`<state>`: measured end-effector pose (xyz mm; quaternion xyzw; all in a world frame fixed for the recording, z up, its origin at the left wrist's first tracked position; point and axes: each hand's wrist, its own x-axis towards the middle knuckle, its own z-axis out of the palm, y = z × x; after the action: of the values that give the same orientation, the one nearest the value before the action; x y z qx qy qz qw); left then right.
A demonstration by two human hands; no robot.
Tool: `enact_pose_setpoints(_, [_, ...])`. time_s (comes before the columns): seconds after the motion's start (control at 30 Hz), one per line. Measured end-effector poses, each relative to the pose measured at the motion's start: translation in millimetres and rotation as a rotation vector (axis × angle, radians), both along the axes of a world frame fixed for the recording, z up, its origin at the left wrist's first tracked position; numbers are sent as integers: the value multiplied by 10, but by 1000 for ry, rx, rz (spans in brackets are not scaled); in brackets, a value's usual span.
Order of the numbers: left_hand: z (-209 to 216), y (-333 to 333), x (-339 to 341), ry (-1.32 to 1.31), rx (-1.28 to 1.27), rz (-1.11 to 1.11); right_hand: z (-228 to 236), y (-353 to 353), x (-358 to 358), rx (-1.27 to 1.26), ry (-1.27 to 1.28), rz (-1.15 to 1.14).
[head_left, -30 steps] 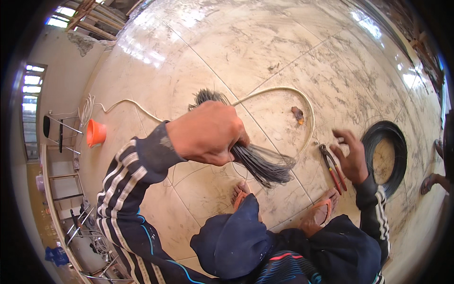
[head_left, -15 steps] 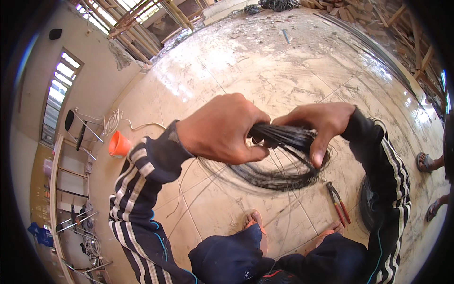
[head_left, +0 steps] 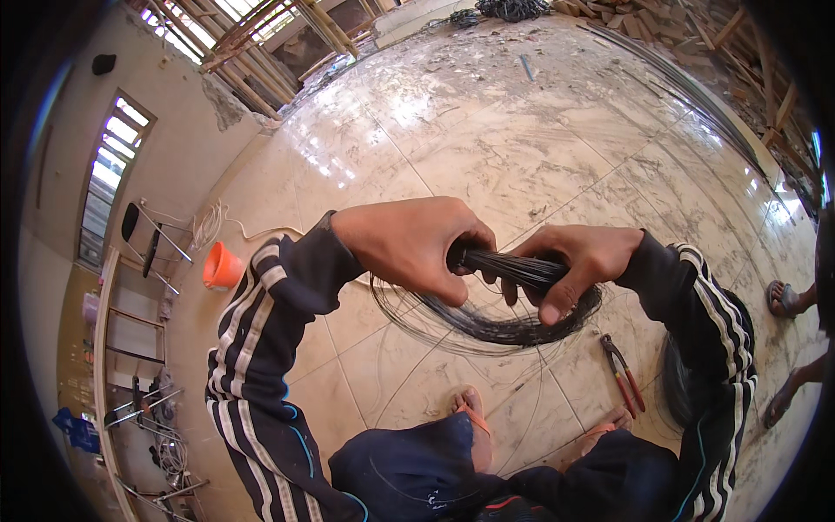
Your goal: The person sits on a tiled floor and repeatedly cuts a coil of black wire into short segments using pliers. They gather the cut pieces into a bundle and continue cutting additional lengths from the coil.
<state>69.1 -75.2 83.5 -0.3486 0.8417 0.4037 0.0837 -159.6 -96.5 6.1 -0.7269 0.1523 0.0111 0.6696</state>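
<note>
A coil of thin black wire (head_left: 496, 326) hangs from both my hands above the tiled floor, its loop drooping toward me. My left hand (head_left: 413, 245) is curled round the left end of the bunched top strands. Close beside it, my right hand (head_left: 578, 265) grips the same bundle, thumb toward me and fingers behind the wire. Loose strands stray out at the coil's left and lower edges. Pincers with red handles (head_left: 623, 374) lie on the floor near my right foot. A second coil of dark wire (head_left: 675, 383) rests beside them, partly hidden by my right sleeve.
An orange bucket (head_left: 223, 266) and a white cable (head_left: 209, 224) are at the left wall, near metal-legged chairs (head_left: 150, 239). Scrap wood (head_left: 670, 30) is heaped at far right. Another person's sandalled feet (head_left: 783, 298) stand at the right edge. Black wire bundles (head_left: 513, 9) lie far back.
Both hands have come down a little with the coil, which swings less and looks sharper. My right hand has turned slightly, its thumb now further left.
</note>
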Motion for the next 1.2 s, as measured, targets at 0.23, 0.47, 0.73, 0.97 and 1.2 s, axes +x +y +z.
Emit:
enact_pose_setpoints(0.23, [-151, -74, 60, 27, -23, 130, -62, 361, 55, -1054, -298, -759])
enact_pose_setpoints(0.47, [-281, 54, 32, 140, 99, 413, -519, 535, 97, -1281, -61, -1046])
enact_pose_setpoints(0.73, [-347, 255, 335, 528, 179, 791, -1741, 351, -767, -962, -13, -1309])
enact_pose_setpoints(0.97, [-370, 276, 589, 615, 245, 880, -1339, 401, -1809, 213, -320, -1122])
enact_pose_setpoints(1.2, [-560, 169, 434, 404, 208, 769, -1336, 77, -1780, -790, 100, -1304])
